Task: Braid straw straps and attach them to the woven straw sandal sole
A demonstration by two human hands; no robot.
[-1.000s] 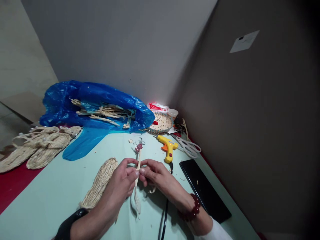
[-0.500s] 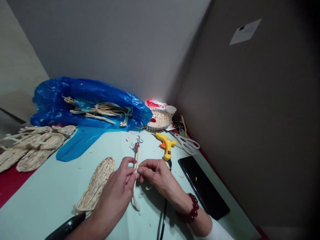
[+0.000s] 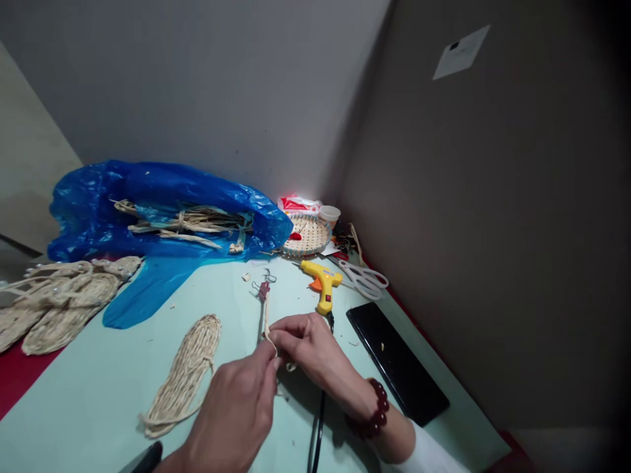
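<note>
Far left, two woven sandals lie overlapping, pale beads along their straps. Next to them, the blue bag [image 3: 93, 203] sprawls along the wall, gaping around a tied bundle of straw [image 3: 202, 220]. In front, on the pale green table [image 3: 89, 407], lies a woven sole [image 3: 185, 368], toe pointing away from me, a loose cord along its right edge.

Now my left hand [image 3: 236, 401], just right of the sole: thumb and forefinger pressed together, pinching the strand [image 3: 267, 315]. That strand runs from my fingers, at mid-table, up to the clip [image 3: 264, 290] beyond them. And here's my right hand [image 3: 310, 345], fingertips meeting, pinching the same strand a touch farther up, close beside the left.

Behind it sits the basket [image 3: 308, 246], then the yellow glue gun [image 3: 323, 282], the cup [image 3: 329, 213], white-handled scissors [image 3: 369, 282] and, nearest my right wrist, a black slab [image 3: 394, 361].
</note>
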